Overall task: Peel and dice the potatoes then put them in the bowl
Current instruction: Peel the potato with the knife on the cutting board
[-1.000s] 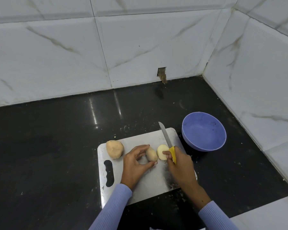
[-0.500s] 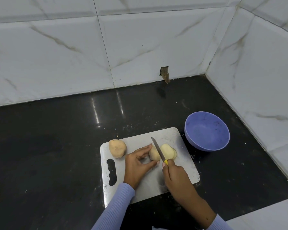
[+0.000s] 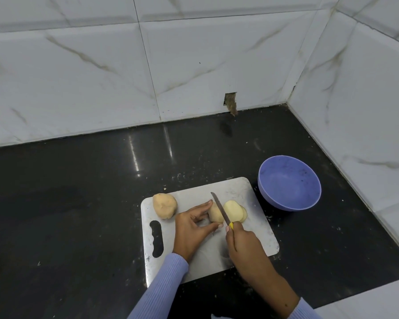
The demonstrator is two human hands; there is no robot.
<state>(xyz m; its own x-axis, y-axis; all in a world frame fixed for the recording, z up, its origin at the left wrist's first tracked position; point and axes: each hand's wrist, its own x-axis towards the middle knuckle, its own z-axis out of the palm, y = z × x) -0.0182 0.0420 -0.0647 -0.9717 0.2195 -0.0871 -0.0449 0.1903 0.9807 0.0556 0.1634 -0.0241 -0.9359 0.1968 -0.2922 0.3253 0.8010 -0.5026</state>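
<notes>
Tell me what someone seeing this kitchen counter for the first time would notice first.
Probably the two hands at work on the white cutting board: the left hand steadies a potato piece while the right hand holds a yellow-handled knife against it, with cut slices just to its right. Next, the empty purple bowl right of the board, and a whole potato at its far left corner.
</notes>
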